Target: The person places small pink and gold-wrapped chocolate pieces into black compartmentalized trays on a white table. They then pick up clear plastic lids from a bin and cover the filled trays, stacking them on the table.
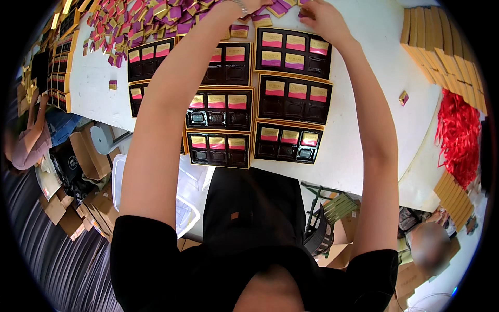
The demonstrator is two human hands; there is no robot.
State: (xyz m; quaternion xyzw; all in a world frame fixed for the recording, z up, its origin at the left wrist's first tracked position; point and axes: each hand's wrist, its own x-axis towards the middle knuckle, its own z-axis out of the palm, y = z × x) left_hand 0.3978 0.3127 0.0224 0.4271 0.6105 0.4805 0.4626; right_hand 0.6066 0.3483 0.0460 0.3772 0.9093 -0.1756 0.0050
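White tabletop point(344, 148), black trays point(295, 99) by near edge, wrapped pieces point(156, 21) heaped toward far edge, red ribbons point(458, 138) at right edge

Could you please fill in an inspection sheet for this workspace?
Surface: white tabletop, partly covered.
Job's things: wrapped pieces heaped at upper left; upper right tray has five, the two below it three each.
Clutter: stray wrapped piece right of the right forearm; red ribbons at the right.
Hands: left hand cut by the top edge; right hand beside the heap; grips unclear.
Cables: cannot tell; lower-right corner unclear.
Surroundings: cardboard box and another person at left.
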